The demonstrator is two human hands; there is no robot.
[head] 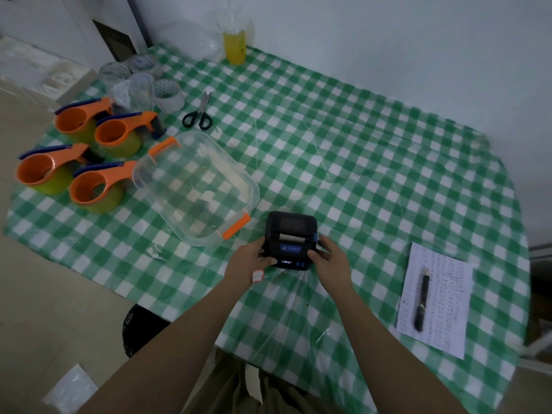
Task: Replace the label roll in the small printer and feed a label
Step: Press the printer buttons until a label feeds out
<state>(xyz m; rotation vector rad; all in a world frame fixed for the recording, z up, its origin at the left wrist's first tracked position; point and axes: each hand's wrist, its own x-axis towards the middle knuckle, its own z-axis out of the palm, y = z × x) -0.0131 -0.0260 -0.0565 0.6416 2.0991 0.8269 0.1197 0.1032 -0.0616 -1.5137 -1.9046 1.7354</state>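
1. Head view: the printer [289,239] sits on the worktop [358,162] just beside the clear tub [194,186].
2. Left hand [249,261] and right hand [330,258] grasp its sides.
3. Steady it, left thumb pressing the front panel; let the label strip [291,236] exit straight.

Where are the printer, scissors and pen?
printer [291,231], head view, top of closed cover.
scissors [198,116], head view, near the pivot above the black handles.
pen [422,298], head view, middle of barrel.
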